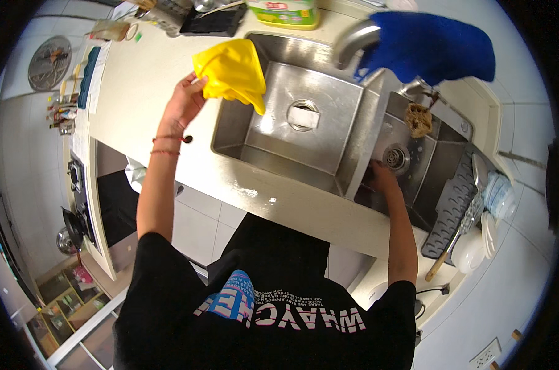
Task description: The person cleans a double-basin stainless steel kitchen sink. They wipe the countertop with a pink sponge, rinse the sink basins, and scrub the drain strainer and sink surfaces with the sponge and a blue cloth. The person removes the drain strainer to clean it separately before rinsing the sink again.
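Note:
My left hand (187,98) is closed on the edge of a bright yellow cloth (233,73), which hangs over the left rim of the large steel sink basin (230,132). To the right, my right hand (383,177) reaches down into the smaller steel basin (409,191), beside its round drain (396,158). Its fingers are in shadow and partly hidden behind the wrist, so I cannot make out whether they hold anything. A brown, rough-looking sponge (419,119) sits at the far side of that basin. A blue cloth (436,46) drapes over the tap (356,44).
A yellow-green detergent container (284,17) and a black tray (211,21) stand behind the sink. At right, a grey drying mat (449,213) bears a wooden-handled spatula (458,237), near white bowls (469,251). A stove (76,179) lies far left.

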`<state>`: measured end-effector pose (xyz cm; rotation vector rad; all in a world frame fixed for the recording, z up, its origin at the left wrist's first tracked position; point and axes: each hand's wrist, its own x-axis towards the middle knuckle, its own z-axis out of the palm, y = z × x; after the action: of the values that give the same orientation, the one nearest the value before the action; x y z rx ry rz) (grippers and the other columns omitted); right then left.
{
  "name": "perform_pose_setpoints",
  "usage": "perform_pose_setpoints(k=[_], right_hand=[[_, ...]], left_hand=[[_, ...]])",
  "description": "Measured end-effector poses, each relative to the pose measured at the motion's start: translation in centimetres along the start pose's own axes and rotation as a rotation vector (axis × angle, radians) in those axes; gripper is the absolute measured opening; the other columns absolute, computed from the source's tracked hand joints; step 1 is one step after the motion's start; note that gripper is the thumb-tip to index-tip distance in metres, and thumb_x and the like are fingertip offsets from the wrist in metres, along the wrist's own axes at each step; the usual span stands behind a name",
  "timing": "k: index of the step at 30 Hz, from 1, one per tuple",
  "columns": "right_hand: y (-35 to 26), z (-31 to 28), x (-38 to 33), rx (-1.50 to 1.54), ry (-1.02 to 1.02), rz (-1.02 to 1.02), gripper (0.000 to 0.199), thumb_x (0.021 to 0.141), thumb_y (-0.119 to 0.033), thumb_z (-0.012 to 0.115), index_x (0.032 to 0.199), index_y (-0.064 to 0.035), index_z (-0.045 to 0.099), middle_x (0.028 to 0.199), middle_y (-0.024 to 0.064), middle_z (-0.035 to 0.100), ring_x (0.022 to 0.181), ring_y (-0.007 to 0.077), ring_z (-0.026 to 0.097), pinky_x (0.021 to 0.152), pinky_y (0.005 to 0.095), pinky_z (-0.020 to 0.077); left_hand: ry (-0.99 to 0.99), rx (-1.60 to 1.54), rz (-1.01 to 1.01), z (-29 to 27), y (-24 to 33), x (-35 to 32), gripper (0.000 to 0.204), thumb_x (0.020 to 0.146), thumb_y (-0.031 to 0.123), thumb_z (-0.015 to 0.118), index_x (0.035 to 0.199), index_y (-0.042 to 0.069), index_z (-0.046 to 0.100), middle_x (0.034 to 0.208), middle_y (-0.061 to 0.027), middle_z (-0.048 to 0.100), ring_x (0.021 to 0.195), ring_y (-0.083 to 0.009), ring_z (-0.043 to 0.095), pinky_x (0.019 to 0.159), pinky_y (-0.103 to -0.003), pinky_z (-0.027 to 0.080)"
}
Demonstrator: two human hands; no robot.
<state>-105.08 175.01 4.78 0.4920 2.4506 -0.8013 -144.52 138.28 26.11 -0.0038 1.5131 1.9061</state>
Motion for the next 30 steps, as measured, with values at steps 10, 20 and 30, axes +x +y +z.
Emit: perform_pose_setpoints(k=[10, 20, 30], right_hand=[[-1.1, -1.1, -0.9, -0.039, -0.081, 0.072, 0.076, 0.07, -0.013, 0.078, 0.138, -0.0135, 0.043, 0.142, 0.0143, 0.044, 0.129, 0.0355, 0.043, 0.105, 0.0445, 0.04], [-1.8, 0.9, -0.7, -0.429, 0.059, -0.018, 0.041, 0.072, -0.011, 0.073, 0.11, -0.0053, 0.06, 0.111, 0.0161, 0.06, 0.095, 0.033, 0.064, 0.074, 0.0417, 0.0565], [-0.6, -3.4, -1.1, 0.293, 0.213, 0.141, 0.063, 0.073, -0.027, 0.079, 0.126, -0.0065, 0.052, 0.112, 0.0166, 0.062, 0.104, 0.0355, 0.062, 0.09, 0.0426, 0.0492]], left_hand=[[0.25, 0.735, -0.001, -24.6, -2.3, 5.5, 0.048, 0.089, 0.015, 0.062, 0.129, -0.007, 0.048, 0.08, -0.0038, 0.061, 0.063, -0.0108, 0.053, 0.057, -0.024, 0.045], [0.336, 1.498, 0.963, 1.1, -4.3, -3.1, 0.037, 0.086, 0.001, 0.056, 0.122, -0.001, 0.054, 0.123, -0.0193, 0.054, 0.115, -0.0381, 0.052, 0.099, -0.042, 0.041], [-0.433, 1.043, 0.763, 25.2, -14.6, -6.5, 0.019, 0.084, 0.002, 0.064, 0.103, 0.0, 0.063, 0.11, -0.0166, 0.063, 0.106, -0.0317, 0.06, 0.093, -0.037, 0.045]])
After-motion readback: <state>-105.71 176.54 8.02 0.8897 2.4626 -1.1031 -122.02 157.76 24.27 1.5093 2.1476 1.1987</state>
